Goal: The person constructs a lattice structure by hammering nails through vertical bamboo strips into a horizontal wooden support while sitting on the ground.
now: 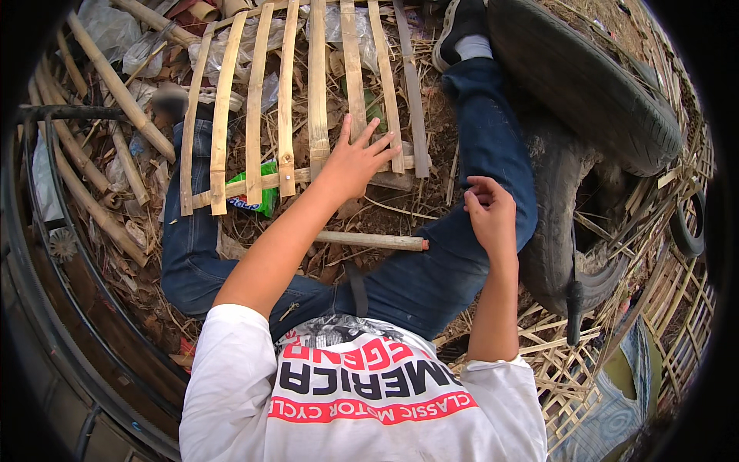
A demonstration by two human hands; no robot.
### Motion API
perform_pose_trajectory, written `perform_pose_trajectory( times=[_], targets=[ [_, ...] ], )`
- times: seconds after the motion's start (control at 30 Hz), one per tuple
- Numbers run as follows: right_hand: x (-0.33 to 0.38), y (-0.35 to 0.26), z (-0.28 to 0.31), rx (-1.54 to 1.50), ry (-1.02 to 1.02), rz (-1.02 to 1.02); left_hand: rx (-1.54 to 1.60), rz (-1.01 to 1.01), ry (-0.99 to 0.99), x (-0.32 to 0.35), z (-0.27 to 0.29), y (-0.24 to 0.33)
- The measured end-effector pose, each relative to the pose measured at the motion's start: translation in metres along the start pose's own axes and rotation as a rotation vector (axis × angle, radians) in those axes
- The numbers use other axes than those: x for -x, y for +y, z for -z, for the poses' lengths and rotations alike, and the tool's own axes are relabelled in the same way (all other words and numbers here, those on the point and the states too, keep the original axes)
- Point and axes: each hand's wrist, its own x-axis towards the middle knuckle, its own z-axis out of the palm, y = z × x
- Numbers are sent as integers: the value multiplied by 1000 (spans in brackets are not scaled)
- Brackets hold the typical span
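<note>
A frame of split bamboo slats point(254, 104) lies between my legs, the slats side by side over a crosspiece point(269, 181). My left hand point(352, 163) is open, fingers spread over the slats on the right side of the frame and touching them. Above my thigh on the right, my right hand point(493, 212) is closed with thumb and fingertips together; whatever they pinch, if anything, is too small to make out. A pale round stick point(369, 240) with a reddish end lies crosswise in front of my lap. A nail head point(288, 178) shows near one slat's end.
Worn tires point(585, 85) lie beside my leg on the right, with woven bamboo lattice point(562, 377) below them. Bamboo poles point(123, 88) and plastic scraps cover the ground at the left, near a dark curved metal frame point(77, 262). A green wrapper point(268, 192) sits under the slats.
</note>
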Motion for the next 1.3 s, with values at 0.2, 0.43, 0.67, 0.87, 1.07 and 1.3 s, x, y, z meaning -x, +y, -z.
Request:
perform_pose_trajectory(
  times=[0.2,0.43,0.67,0.87,1.07,1.3],
  targets=[
    [11,-4,-30,207,-204,-11,-49,-28,33,0,-8,5],
    [-8,14,-69,273,-606,73,-38,-23,119,2,-24,-1],
    [-29,45,-128,638,-753,415,59,-22,136,0,-20,2],
    [-28,45,-150,797,-737,502,100,-14,135,4,-18,1],
    [-26,42,-154,884,-744,613,86,-9,142,3,-20,2],
    [-25,47,-156,912,-722,671,49,-2,120,4,-20,1]
  ],
)
